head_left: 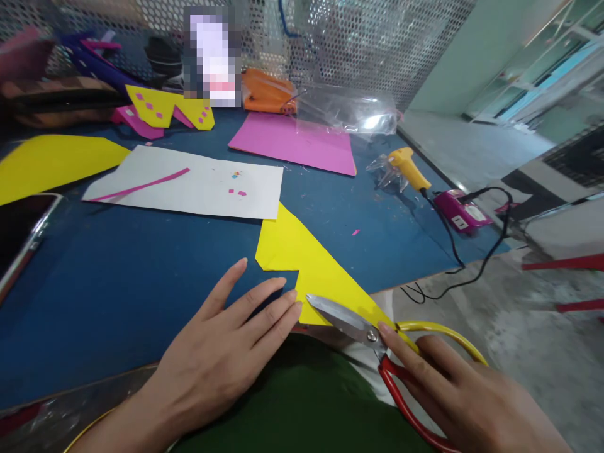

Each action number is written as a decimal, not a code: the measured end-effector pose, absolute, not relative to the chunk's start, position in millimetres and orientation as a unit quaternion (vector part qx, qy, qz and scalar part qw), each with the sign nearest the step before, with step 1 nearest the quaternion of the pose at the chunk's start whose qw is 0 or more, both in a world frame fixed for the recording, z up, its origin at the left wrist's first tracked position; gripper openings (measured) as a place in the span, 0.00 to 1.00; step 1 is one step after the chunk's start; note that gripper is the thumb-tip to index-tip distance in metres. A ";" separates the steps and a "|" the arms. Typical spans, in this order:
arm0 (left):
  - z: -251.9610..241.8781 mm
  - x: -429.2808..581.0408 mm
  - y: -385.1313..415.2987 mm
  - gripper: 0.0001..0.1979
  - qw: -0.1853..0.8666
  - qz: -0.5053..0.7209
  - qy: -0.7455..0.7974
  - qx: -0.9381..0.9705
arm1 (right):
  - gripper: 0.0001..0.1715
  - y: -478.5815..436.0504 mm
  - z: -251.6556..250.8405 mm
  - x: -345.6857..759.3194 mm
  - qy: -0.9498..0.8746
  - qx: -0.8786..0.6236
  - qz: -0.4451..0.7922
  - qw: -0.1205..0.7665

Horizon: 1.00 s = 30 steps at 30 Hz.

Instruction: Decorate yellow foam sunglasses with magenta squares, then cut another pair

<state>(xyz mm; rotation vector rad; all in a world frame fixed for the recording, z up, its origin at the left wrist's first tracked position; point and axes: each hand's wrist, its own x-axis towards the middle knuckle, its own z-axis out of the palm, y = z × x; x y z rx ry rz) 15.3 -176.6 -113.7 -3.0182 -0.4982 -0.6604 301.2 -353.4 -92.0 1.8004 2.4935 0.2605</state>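
My left hand lies flat with its fingers stretched out, the fingertips touching the notched edge of a yellow paper piece at the table's near edge. In my right hand is a pair of scissors with one red and one yellow handle. Their blades look closed and rest over the yellow paper, tip pointing to my left fingers. My right index finger lies along the pivot. Part of the yellow paper is hidden under the blades and my right hand.
White paper holds a pink strip and small scraps. Pink sheets, a yellow winged cutout with pink dots and an orange pouch lie behind. To the right are a yellow glue gun and purple power socket; left, a phone.
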 end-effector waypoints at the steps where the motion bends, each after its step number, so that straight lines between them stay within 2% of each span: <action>1: -113.5 15.3 -176.6 0.17 0.006 -0.211 -0.158 -0.965 | 0.44 -353.8 -90.9 300.7 0.808 0.583 0.074 0.040; 4: -113.0 15.2 -176.1 0.16 0.009 -0.204 -0.157 -0.966 | 0.45 -353.0 -84.7 298.6 0.803 0.588 0.057 0.073; 8: -112.5 14.9 -175.2 0.17 0.010 -0.201 -0.151 -0.968 | 0.44 -350.3 -81.2 297.2 0.807 0.586 0.055 0.056; 14: -110.7 18.3 -175.8 0.15 -0.008 -0.207 -0.158 -0.965 | 0.32 -349.0 -89.3 299.5 0.805 0.587 0.075 0.039; 19: -105.8 22.1 -175.1 0.12 -0.016 -0.211 -0.187 -0.959 | 0.29 -340.2 -87.8 304.7 0.793 0.606 0.033 -0.053; 23: -103.0 21.2 -173.2 0.13 -0.020 -0.209 -0.184 -0.960 | 0.27 -321.8 -79.5 304.4 0.780 0.617 0.001 -0.106; 30: -100.7 17.6 -171.5 0.16 -0.047 -0.200 -0.180 -0.962 | 0.26 -281.1 -71.2 290.3 0.805 0.588 0.042 -0.071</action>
